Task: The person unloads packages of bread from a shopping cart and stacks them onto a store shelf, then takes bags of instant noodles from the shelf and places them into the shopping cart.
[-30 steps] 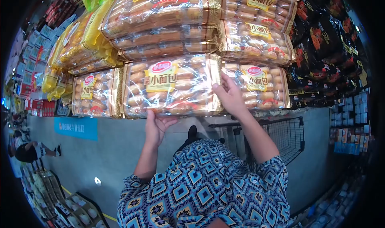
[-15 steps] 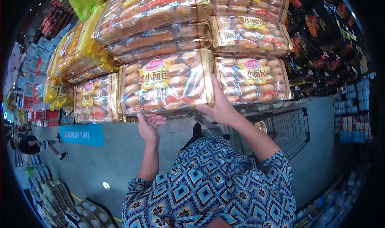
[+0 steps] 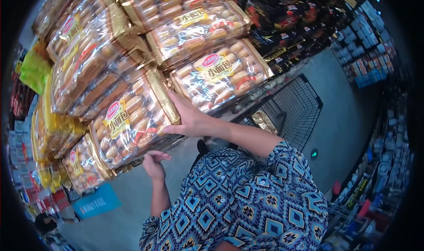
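A clear bag of small bread rolls (image 3: 128, 118) with gold ends and a pink-and-yellow label lies at the front of a stacked display. My right hand (image 3: 190, 116) grips its right gold end, thumb at the lower front corner and fingers along the side. Just below the bag's front edge is my left hand (image 3: 155, 162), palm turned up, fingers apart and holding nothing. Beside my right hand lies another bag of the same rolls (image 3: 221, 74), and a smaller-looking one (image 3: 81, 165) sits at the left.
More bread bags (image 3: 92, 52) are piled behind, with yellow packs (image 3: 53, 123) at the left and black packs (image 3: 287, 21) at the upper right. A wire shopping cart (image 3: 296, 114) stands to the right, holding a gold pack. A person (image 3: 46, 224) is at the lower left.
My view has turned, so the display now slants and the cart shows more fully. My right hand stays at the bag's right end; my left hand sits slightly farther from its front edge.
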{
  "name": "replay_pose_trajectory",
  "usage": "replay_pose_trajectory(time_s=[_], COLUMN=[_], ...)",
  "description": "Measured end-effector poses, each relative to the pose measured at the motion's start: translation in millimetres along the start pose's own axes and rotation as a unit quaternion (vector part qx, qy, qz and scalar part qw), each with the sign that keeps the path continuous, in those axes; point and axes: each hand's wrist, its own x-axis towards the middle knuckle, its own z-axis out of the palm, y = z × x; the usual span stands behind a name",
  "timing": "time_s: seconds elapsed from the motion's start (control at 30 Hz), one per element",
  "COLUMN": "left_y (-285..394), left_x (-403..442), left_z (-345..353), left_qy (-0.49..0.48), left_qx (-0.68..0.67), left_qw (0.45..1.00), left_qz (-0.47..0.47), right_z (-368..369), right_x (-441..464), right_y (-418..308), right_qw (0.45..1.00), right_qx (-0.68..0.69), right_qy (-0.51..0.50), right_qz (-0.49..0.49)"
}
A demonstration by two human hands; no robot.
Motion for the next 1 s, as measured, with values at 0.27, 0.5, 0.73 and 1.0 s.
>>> replay_pose_trajectory(time_s=[0.27,0.5,0.73,1.0], left_y=[-36,-76,-80,-80], left_x=[26,16,4,-8], left_z=[88,123,138,168], left_qy=[-0.228,-0.326,-0.38,-0.422], left_qx=[0.103,0.112,0.195,0.24], left_qw=[0.96,0.92,0.881,0.85], left_qz=[-0.123,-0.183,-0.202,-0.206], right_z=[-136,-171,-93,-90], right_x=[-60,-239,-404,-415], right_y=[5,151,213,204], right_qw=[0.945,0.85,0.777,0.755], right_qx=[0.183,0.147,-0.168,-0.122], right_qy=[0.25,0.419,0.301,0.333], right_qz=[0.104,0.282,0.526,0.552])
